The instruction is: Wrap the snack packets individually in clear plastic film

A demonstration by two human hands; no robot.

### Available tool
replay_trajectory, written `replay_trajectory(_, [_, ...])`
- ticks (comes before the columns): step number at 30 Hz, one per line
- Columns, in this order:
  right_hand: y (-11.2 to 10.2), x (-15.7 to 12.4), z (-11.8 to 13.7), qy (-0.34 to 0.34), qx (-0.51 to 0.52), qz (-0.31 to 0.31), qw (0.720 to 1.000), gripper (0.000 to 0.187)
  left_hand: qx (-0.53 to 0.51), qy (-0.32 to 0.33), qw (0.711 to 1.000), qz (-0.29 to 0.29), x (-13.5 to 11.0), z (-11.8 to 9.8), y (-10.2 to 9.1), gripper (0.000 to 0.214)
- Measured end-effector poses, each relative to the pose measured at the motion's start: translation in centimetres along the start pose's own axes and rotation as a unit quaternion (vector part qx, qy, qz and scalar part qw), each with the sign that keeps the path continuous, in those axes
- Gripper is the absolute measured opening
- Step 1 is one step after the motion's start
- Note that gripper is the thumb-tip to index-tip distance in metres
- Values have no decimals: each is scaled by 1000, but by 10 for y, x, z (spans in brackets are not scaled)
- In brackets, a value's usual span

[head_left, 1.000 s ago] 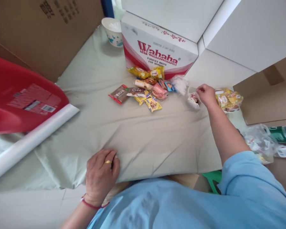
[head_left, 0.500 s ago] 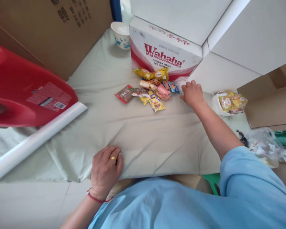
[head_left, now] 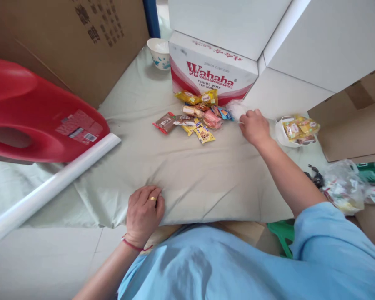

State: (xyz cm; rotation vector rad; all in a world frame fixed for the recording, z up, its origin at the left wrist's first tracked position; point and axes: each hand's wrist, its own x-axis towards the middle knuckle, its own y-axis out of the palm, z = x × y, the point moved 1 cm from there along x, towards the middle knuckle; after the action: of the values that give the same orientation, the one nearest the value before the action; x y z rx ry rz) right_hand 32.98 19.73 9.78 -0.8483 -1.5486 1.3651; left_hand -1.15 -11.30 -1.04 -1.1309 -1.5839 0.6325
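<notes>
My right hand (head_left: 254,127) is beside the snack pile, its thumb and fingers pinched on what looks like the edge of a clear plastic bag (head_left: 236,107). Part of that bag lies against the carton and some is hidden by the hand. Left of it are wrapped snacks: yellow packets (head_left: 205,134), a brown packet (head_left: 165,122), a pink one (head_left: 212,118), a small blue one (head_left: 225,113) and gold-wrapped ones (head_left: 209,97). On the table's front edge rests my left hand (head_left: 145,212), ringed, its fingers curled together with nothing visible in them.
A Wahaba-style printed water carton (head_left: 212,71) stands behind the snacks, a patterned paper bowl (head_left: 160,53) at its left. A white basket (head_left: 283,135) of snacks is to the right. A red jug (head_left: 43,112) and a white roll (head_left: 56,185) lie left. A filled plastic bag (head_left: 343,187) sits far right.
My right hand has drawn slightly right, away from the snacks, with the bag's edge at its fingertips. My left hand stays at the table edge. The view has shifted a little.
</notes>
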Motion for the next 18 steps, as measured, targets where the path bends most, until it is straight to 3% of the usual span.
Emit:
replay_trajectory(6, [31,40,2,12,-19,-5,1000,28,10,-12,1000,2,2,-4,-1,21])
replay_trajectory(9, [20,41,-10,64,46,-58,995,26,4,-15,1000,-4,0,-4,0,20])
replay_trajectory(11, [6,28,-19,111,158,-75,978,24,0,-9,1000,-10,-1,-3,0,19])
replay_trajectory(13, [-7,3,-23,151,339,-61,927,26,-4,-3,1000,-13,-1,-3,0,18])
replay_trajectory(15, [-13,-30,-21,185,515,-30,836,31,-10,0,1000,-17,-1,-2,0,17])
replay_trajectory(16, [-14,-48,-17,201,575,-14,793,34,-14,3,1000,-20,-1,-1,0,16])
replay_trajectory(18, [-9,-83,-5,239,635,6,735,41,-27,7,999,-25,0,0,-1,16])
